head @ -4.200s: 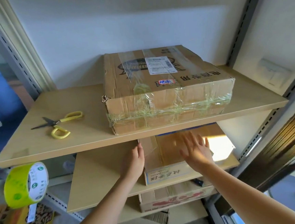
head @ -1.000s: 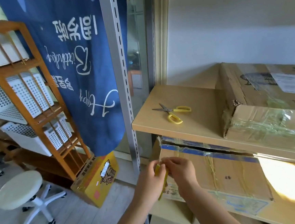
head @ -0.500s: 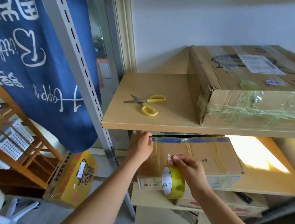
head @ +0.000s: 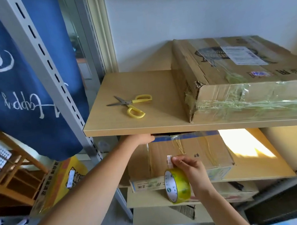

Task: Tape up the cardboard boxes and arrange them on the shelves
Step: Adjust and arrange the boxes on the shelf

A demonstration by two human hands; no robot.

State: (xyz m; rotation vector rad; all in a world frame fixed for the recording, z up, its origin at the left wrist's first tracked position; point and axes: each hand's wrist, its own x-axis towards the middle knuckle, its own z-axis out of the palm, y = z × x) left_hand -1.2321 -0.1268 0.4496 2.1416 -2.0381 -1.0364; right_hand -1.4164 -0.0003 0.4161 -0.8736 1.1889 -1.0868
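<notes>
A flat cardboard box (head: 198,154) with a blue tape strip along its far edge lies on the middle shelf (head: 260,167). My left hand (head: 139,140) reaches under the upper shelf and presses on the box's far left corner; its fingers are partly hidden. My right hand (head: 188,168) holds a yellow tape roll (head: 177,186) in front of the box, pinching the roll's white tape end between thumb and finger. A clear tape strip runs from my left hand down the box top. A large taped box (head: 245,78) sits on the upper shelf (head: 145,125).
Yellow-handled scissors (head: 130,104) lie open on the upper shelf, left of the large box. Another box (head: 237,191) sits on the lower shelf. A grey slotted upright (head: 50,67) and a blue banner (head: 26,98) stand left, with a yellow carton (head: 60,181) on the floor.
Half a second ago the roll sat close to the box; now my right hand has drawn it slightly toward me with a tape strip stretched out. My left hand stays on the far corner.
</notes>
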